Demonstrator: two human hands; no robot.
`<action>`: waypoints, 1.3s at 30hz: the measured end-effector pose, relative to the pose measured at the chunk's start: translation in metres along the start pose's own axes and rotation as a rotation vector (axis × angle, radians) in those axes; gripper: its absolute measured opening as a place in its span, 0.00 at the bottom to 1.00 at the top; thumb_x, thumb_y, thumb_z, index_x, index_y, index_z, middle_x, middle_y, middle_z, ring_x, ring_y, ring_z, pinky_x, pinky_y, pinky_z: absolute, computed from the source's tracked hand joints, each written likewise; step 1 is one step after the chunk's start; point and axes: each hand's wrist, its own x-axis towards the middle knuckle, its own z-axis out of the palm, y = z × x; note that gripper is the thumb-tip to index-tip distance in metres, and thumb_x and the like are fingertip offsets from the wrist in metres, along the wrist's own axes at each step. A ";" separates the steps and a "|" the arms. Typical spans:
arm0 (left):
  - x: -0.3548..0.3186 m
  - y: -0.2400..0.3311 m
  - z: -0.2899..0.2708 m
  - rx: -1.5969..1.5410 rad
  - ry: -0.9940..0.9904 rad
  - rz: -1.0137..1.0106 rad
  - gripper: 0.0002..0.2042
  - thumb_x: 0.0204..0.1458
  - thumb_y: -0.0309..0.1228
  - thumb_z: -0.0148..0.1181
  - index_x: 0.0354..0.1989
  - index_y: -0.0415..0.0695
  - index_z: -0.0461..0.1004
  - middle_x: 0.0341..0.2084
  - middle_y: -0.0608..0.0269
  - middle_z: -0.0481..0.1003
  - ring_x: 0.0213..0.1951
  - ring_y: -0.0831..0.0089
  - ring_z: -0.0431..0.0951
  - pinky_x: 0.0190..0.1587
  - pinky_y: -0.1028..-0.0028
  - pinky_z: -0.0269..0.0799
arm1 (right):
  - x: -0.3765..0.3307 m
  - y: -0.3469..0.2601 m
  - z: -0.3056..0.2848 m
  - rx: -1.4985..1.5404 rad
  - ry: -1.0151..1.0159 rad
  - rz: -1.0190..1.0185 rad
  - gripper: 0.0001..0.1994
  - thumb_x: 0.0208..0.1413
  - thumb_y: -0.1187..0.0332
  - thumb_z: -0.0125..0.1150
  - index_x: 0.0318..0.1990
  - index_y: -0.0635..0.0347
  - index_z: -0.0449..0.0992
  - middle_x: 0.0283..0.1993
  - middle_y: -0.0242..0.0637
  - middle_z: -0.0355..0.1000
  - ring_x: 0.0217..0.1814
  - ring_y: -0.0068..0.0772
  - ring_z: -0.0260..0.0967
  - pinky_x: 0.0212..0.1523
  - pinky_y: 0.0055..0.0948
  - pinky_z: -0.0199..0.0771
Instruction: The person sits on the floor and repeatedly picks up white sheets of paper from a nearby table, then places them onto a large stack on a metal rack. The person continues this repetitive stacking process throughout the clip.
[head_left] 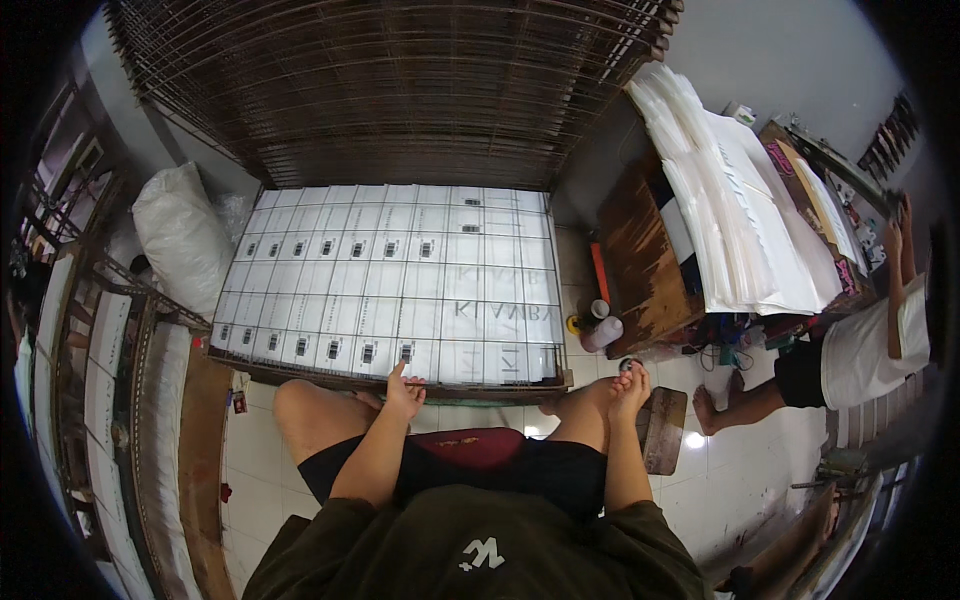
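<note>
White printed sheets (345, 285) lie in rows on the lowest tier of the wire drying rack (385, 110). At the rack's near edge, the left hand (405, 393) is loosely open, its index finger at the sheets. Right of that edge, the right hand (630, 390) has its fingers curled around a small roundish object (628, 365), too small to identify. A white plastic sack (178, 238) stands left of the rack.

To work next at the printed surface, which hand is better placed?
Probably the left hand: it is at the near edge of the printed surface. The right hand is near the right knee, seemingly gripping a small object.
</note>
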 end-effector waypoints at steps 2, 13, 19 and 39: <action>0.000 -0.002 0.005 0.014 0.034 -0.014 0.21 0.47 0.48 0.61 0.31 0.48 0.57 0.25 0.64 0.65 0.29 0.70 0.69 0.33 0.70 0.62 | 0.000 -0.003 -0.004 0.014 -0.025 -0.041 0.10 0.56 0.64 0.57 0.42 0.57 0.70 0.23 0.27 0.66 0.21 0.19 0.64 0.20 0.17 0.64; 0.036 -0.012 -0.013 0.204 0.016 -0.019 0.34 0.43 0.56 0.59 0.53 0.45 0.62 0.40 0.59 0.65 0.42 0.67 0.65 0.41 0.73 0.66 | -0.063 -0.128 0.041 -0.277 -0.300 -0.674 0.08 0.55 0.74 0.53 0.41 0.67 0.72 0.29 0.33 0.69 0.27 0.20 0.65 0.28 0.19 0.65; 0.001 -0.008 -0.007 0.478 0.229 0.201 0.38 0.45 0.49 0.60 0.62 0.48 0.52 0.55 0.57 0.61 0.45 0.68 0.66 0.35 0.71 0.62 | 0.011 -0.306 0.060 -0.057 0.121 -1.013 0.17 0.54 0.66 0.57 0.49 0.66 0.67 0.33 0.35 0.67 0.35 0.26 0.66 0.34 0.23 0.67; 0.003 -0.030 -0.006 0.928 -0.018 0.805 0.15 0.47 0.33 0.64 0.41 0.40 0.71 0.21 0.63 0.71 0.24 0.74 0.69 0.28 0.73 0.65 | 0.186 -0.353 0.027 0.004 0.118 -0.356 0.42 0.44 0.56 0.69 0.62 0.65 0.52 0.62 0.54 0.51 0.62 0.52 0.55 0.60 0.41 0.59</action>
